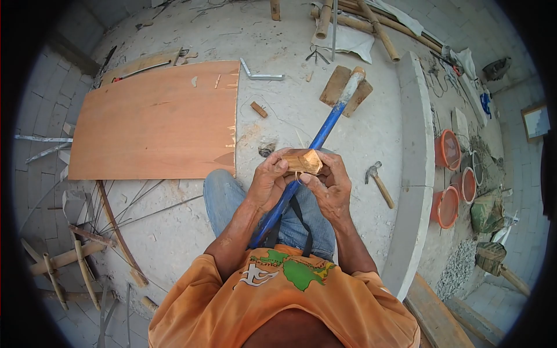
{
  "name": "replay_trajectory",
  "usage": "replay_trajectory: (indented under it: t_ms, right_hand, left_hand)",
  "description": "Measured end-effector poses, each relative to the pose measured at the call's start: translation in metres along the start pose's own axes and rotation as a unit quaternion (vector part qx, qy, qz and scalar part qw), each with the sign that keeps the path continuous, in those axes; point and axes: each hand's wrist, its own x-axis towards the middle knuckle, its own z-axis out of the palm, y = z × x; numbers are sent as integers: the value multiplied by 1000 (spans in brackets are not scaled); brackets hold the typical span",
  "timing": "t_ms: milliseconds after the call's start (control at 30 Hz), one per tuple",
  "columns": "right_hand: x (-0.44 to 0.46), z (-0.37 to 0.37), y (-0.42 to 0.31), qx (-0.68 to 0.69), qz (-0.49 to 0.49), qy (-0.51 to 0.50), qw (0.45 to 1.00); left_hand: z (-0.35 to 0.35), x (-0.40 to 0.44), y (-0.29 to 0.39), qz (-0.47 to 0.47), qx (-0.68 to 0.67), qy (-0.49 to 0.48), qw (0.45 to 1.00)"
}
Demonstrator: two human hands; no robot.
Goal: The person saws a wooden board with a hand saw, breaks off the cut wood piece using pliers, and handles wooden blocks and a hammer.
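Observation:
A short wooden block [301, 161] with a rough-cut, pale end is held up in front of my knees. My left hand [268, 181] grips its left side, fingers wrapped round it. On the other side my right hand [329, 182] holds the block near the cut end, thumb below it. A shovel with a blue handle [328, 125] runs beneath both hands, its lower part between my legs. The metal blade [335, 87] lies farther out on the floor. To the right of my right hand is a claw hammer [380, 185] with a wooden handle.
A plywood sheet [154, 122] lies at the left. Ahead are a small wood piece [259, 109] and a bent metal bar [261, 76]. A low concrete kerb [413, 174] runs along the right, with orange buckets [445, 207] beyond. Rods and timber [119, 232] lie lower left.

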Motion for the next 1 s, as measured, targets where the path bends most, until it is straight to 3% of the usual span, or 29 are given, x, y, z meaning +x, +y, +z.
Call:
replay_trajectory:
  t_ms: [133,367,467,633,767,867,933,1000]
  right_hand:
    - [5,7,-16,-57,17,-53,997]
    - [6,6,3,-152,20,-28,988]
    - [6,6,6,-133,16,-44,990]
    - [9,0,-16,53,189,-2,981]
    - [10,-18,11,-36,151,64,986]
    - [9,-23,18,-82,142,31,986]
    - [12,-22,19,56,190,-43,979]
    - [17,-21,14,80,200,-66,974]
  left_hand:
    - [22,-5,-4,4,-89,9,996]
    - [10,-13,-15,-59,-48,-15,997]
    - [6,-12,-18,-84,-72,-2,994]
    - [-2,-9,-21,-122,-138,-11,983]
    - [-3,-9,-18,-127,-175,-35,976]
    - [2,-10,-16,-153,-195,-42,968]
    - [4,-10,-17,-161,-189,-50,967]
    - [5,-11,-16,-175,-178,-42,967]
